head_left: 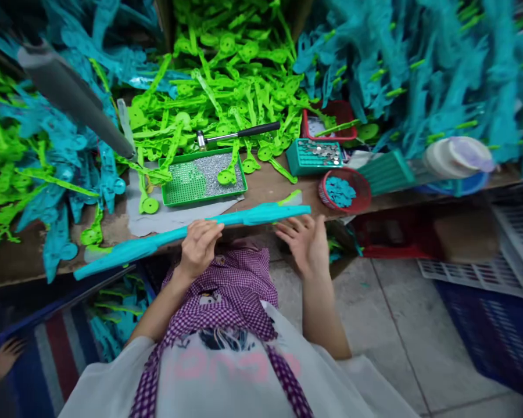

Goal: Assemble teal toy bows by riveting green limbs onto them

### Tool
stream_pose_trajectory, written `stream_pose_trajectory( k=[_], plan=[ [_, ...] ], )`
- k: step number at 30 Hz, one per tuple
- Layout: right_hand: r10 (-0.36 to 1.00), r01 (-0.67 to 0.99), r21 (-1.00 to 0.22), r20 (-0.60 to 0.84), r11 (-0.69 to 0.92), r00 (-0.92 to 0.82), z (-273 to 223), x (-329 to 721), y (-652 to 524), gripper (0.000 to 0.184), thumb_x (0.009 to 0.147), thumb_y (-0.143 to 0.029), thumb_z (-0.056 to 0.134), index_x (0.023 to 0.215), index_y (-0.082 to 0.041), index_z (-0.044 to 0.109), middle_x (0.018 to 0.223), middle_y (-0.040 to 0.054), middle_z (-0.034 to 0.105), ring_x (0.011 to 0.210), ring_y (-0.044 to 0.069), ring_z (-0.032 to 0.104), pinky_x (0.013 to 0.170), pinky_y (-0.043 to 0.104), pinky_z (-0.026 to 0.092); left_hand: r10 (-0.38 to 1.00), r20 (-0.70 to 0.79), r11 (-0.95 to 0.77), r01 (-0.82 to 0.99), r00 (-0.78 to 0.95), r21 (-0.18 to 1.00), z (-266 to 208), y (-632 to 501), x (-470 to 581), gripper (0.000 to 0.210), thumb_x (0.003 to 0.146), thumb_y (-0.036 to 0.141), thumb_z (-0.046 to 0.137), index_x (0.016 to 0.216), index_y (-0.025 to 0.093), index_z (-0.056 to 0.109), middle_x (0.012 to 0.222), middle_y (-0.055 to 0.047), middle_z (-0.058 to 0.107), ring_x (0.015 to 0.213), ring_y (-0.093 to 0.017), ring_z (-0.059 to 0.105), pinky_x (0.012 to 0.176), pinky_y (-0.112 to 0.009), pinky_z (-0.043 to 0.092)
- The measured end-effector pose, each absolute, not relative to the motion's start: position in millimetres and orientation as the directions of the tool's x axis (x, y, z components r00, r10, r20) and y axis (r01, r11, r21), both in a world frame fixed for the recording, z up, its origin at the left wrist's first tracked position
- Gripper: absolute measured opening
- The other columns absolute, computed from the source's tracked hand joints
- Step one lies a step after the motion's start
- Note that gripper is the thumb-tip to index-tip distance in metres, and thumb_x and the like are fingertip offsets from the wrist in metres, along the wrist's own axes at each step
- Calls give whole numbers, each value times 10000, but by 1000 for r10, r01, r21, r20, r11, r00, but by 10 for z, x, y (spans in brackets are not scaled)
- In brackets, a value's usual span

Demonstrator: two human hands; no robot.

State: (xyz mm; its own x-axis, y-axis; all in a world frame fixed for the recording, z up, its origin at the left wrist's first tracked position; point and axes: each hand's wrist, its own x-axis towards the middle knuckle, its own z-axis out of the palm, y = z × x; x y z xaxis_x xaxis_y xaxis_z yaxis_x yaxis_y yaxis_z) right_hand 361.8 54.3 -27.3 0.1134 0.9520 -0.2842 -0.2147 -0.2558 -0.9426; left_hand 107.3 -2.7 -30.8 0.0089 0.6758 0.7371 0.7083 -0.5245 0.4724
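A long turquoise plastic part (165,237) lies slantwise along the bench's front edge, its right end higher in the picture than its left. My left hand (201,247) is closed on it near the middle, thumb and fingers pinching its near side. Below the part's right end is my right hand (305,244), palm up with the fingers spread. Its fingertips come close to the part; whether they touch it I cannot tell. Bits of lime-green and clear plastic show at both ends of the part. Just beyond is a green tray (204,200) of small metal pieces.
A hammer (239,133) rests on heaped lime-green plastic arms (226,87). To the right stand a teal basket of metal discs (294,159) and a red basket (361,200) of turquoise pieces. A grey tool (78,98) hangs at left. Another person's hand (9,354) shows lower left.
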Motion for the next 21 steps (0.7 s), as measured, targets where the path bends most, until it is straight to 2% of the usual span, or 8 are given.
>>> stream_pose_trajectory(
  k=[3,7,9,12,14,16,18,21],
  plan=[
    [813,-359,-730,-517,-582,-267,-284,3579,719,622,795,-766,419,1004,-216,620,868,80,747,735,239,716,623,417,606,666,740,-565,707,88,425,-341,-131,1033,385,888,56,593,1225,241,559,903,-22,724,960,-166,709,890,-359,552],
    [756,-291,-701,-564,-651,-332,-296,3550,692,359,721,-497,650,936,-210,648,810,38,762,695,229,717,625,387,613,680,713,-588,709,171,389,-457,-424,956,436,869,40,601,1261,225,553,954,-40,736,1042,-181,694,958,-366,523],
    [769,-263,-726,-564,-636,-302,-333,3549,585,323,688,-466,681,901,-225,651,835,32,768,722,227,724,641,365,614,717,655,-584,719,239,377,-538,-582,940,403,897,53,552,1268,210,568,1012,-69,735,1102,-192,671,989,-368,502],
    [813,-236,-788,-496,-569,-304,-408,3579,471,402,658,-549,707,924,-255,639,990,43,762,839,246,726,710,389,611,758,565,-580,734,326,354,-627,-757,937,369,938,76,473,1255,218,596,1063,-82,727,1153,-194,645,995,-353,494],
    [857,-194,-858,-402,-476,-324,-472,3625,474,458,599,-552,755,928,-263,623,1039,49,749,881,265,719,757,424,601,759,567,-566,753,318,336,-641,-827,917,337,929,131,538,1241,241,600,1063,-69,720,1144,-197,648,982,-350,499],
    [894,-146,-920,-301,-363,-331,-550,3687,528,478,557,-543,782,903,-263,608,992,49,749,862,270,717,769,448,590,776,593,-485,806,217,340,-621,-872,860,373,880,223,655,1245,256,587,1074,-68,705,1140,-221,645,984,-378,494],
    [920,-125,-954,-222,-273,-322,-627,3748,598,483,529,-567,794,848,-266,591,881,35,743,784,262,715,738,457,584,831,556,-298,868,31,397,-583,-902,764,474,838,312,713,1281,246,556,1127,-95,678,1153,-255,628,990,-415,482],
    [940,-161,-965,-152,-209,-306,-691,3806,686,526,423,-567,851,747,-266,566,728,-7,706,669,242,694,682,450,580,948,304,-67,874,-95,482,-550,-918,594,475,883,371,647,1314,210,527,1173,-121,660,1113,-265,625,942,-416,489]
  ],
)
